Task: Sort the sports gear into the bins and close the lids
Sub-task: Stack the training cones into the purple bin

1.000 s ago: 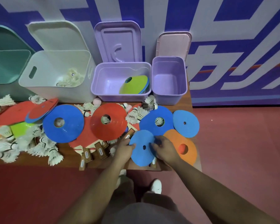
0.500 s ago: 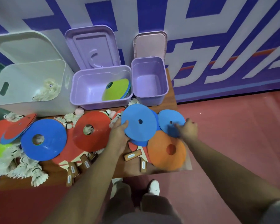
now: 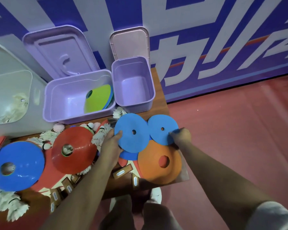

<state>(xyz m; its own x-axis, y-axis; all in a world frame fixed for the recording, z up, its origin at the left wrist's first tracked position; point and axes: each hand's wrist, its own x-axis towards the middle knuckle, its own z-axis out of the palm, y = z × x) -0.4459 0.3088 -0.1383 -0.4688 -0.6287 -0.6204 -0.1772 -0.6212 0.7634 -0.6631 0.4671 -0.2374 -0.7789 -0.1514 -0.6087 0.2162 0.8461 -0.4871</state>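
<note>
Tabletop [image 3: 158, 83]: right hand [image 3: 181, 136] now grips second blue disc [image 3: 163, 128].

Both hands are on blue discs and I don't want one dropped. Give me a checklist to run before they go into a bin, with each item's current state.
1. Left hand grips its blue disc: ok, thumb on top at the disc's left edge.
2. Right hand grips the second blue disc: ok, fingers pinch its right edge.
3. Wide purple bin open: ok, its lid leans against the wall behind.
4. That bin already holds discs: ok, a green disc leans against its right wall with a blue edge behind.
5. Room left in the bin: ok, most of its floor is bare.
6. Second disc lifted free of the orange disc: cannot tell.
</note>
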